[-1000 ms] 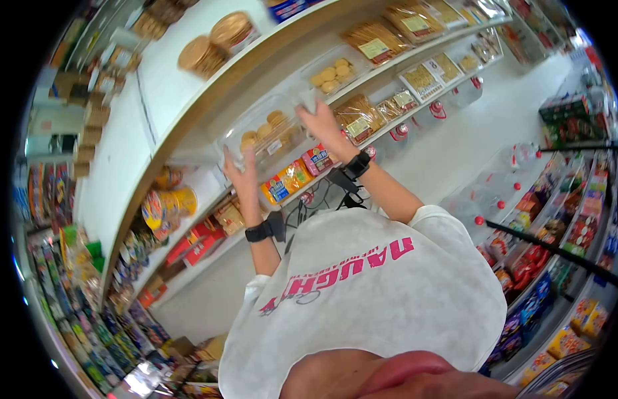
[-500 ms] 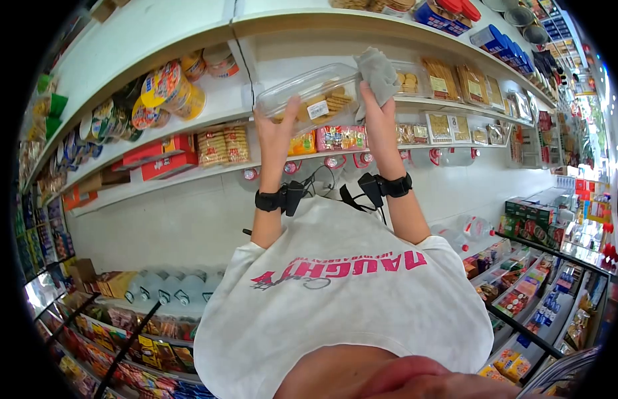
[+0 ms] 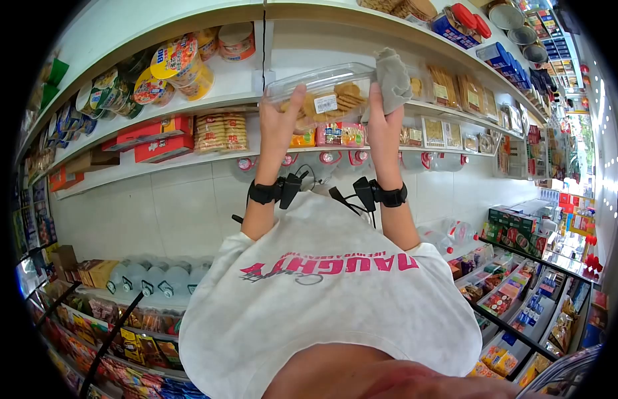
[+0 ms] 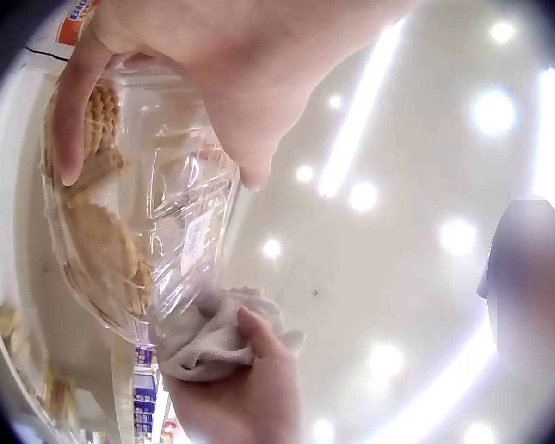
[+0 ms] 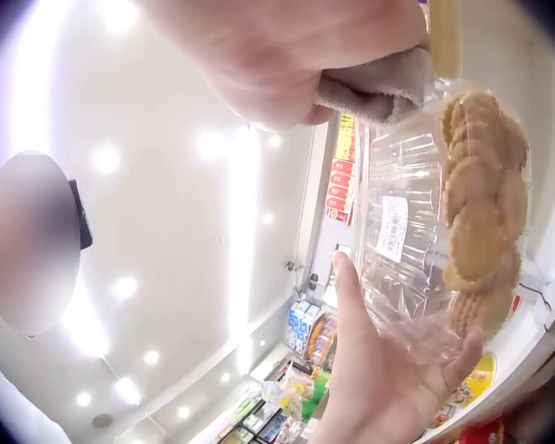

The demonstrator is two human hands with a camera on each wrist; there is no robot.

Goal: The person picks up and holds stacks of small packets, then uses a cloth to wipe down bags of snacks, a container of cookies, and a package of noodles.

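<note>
Both hands hold a clear plastic box (image 3: 315, 90) of round biscuits, lifted in front of the shelves. The left hand (image 3: 279, 130) grips its left end, thumb on the near side and fingers round the far side; the left wrist view shows that hand (image 4: 203, 65) over the box (image 4: 166, 176). At the other end the right hand (image 3: 386, 133) grips the box together with a grey cloth (image 3: 392, 80). Biscuits (image 5: 481, 203) lie along one side of the box in the right wrist view, and a white label (image 5: 393, 227) is on the plastic.
Behind the box runs a white shelf (image 3: 282, 30) with noodle tubs (image 3: 182, 66) at left and packed biscuits (image 3: 442, 86) at right. Red boxes (image 3: 164, 147) stand on the lower shelf. Large bottles (image 3: 156, 276) and snack racks (image 3: 501, 292) lie behind at either side.
The view has swung round and levelled since a second ago. Both hands, earlier spread at the box among the shelves, now grip it at its ends, raised before the shelf, cloth at the right end.
</note>
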